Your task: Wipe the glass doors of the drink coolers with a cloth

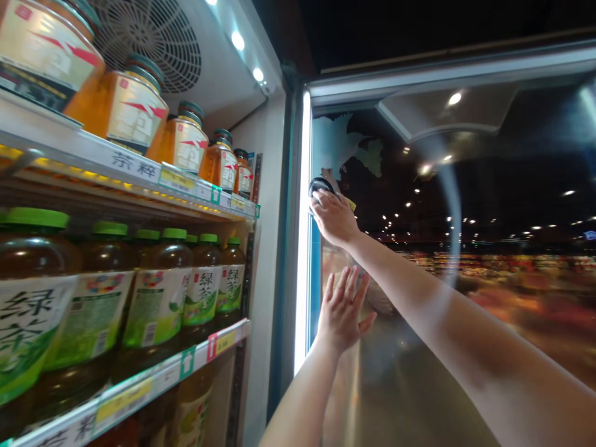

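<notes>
A glass cooler door (419,372) with a lit frame stands open to the right. High on it near the lit edge, my right hand (336,216) has its fingers closed over a dark round object (320,185); a bit of yellow shows beside it, and I cannot tell its kind. Below that, my left hand (343,310) is raised with its fingers stretched out and the palm toward the glass, holding nothing. Whether the palm fully touches the pane I cannot tell.
On the left, a cooler shelf (186,366) holds green-capped tea bottles (156,298). Amber drink bottles (135,108) line the shelf above, beneath a round fan grille (149,37). A pale leaf-shaped sticker (333,139) is on the glass. Blurred store lights and goods show beyond.
</notes>
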Demonstrator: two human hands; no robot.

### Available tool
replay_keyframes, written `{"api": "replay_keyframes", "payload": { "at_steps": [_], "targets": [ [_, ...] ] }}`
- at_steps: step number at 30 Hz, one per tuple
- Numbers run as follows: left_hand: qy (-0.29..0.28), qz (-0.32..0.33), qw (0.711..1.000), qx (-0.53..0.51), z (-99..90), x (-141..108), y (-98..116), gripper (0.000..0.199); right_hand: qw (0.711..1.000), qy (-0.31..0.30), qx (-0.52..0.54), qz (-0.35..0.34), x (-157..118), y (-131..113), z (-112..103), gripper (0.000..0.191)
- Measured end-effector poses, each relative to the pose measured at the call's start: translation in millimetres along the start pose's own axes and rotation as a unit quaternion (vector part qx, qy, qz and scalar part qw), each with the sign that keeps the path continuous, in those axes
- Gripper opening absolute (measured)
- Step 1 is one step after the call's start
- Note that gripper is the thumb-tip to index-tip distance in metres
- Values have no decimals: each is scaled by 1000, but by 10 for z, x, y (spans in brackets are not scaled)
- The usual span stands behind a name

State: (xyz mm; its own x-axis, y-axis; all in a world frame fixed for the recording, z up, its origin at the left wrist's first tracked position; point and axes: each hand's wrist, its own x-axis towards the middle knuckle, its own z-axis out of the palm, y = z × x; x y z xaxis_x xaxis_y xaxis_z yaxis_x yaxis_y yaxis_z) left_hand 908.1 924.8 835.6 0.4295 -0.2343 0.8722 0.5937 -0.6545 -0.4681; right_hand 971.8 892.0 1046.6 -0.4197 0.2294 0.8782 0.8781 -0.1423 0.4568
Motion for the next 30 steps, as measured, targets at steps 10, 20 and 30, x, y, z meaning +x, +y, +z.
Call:
{"api": "replay_keyframes", "payload": {
  "at_steps": [10,20,30],
  "targets": [
    [-75,26,997,17,-231,-169,-165,92,998,-30,22,-58,37,165,-150,35],
    [-63,-33,995,71,-443,-527,-376,98,989,-54,12,-136,-1196,126,-314,42],
    [-42,0,996,74,-396,-485,-388,94,952,72,-65,289,-1471,489,-454,53]
  ]
}}
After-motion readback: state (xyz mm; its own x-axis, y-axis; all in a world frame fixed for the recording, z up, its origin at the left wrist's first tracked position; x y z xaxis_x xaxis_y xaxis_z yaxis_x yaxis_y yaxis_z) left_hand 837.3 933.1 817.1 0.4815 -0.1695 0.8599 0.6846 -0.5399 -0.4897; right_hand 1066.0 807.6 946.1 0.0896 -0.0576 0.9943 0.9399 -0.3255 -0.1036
